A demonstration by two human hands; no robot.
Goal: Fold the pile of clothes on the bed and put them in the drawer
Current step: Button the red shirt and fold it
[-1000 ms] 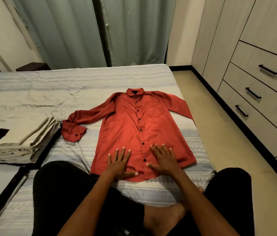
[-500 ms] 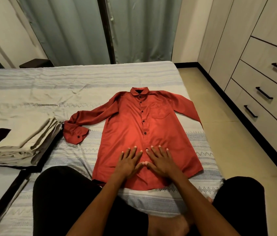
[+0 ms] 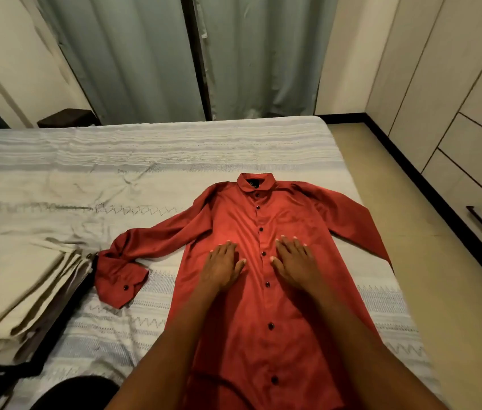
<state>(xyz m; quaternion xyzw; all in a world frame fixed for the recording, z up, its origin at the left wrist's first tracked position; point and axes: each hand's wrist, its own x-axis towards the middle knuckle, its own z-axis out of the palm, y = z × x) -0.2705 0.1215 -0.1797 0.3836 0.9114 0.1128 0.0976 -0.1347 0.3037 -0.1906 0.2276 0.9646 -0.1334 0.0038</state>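
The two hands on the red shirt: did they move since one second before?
Yes. The left hand and right hand slid up the red shirt, from near its hem toward the collar, along the button row.

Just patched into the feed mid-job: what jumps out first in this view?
A red button-up shirt lies spread face-up on the bed, sleeves out. The left hand and right hand press flat on its chest, either side of the buttons. Folded beige cloth sits at the left.
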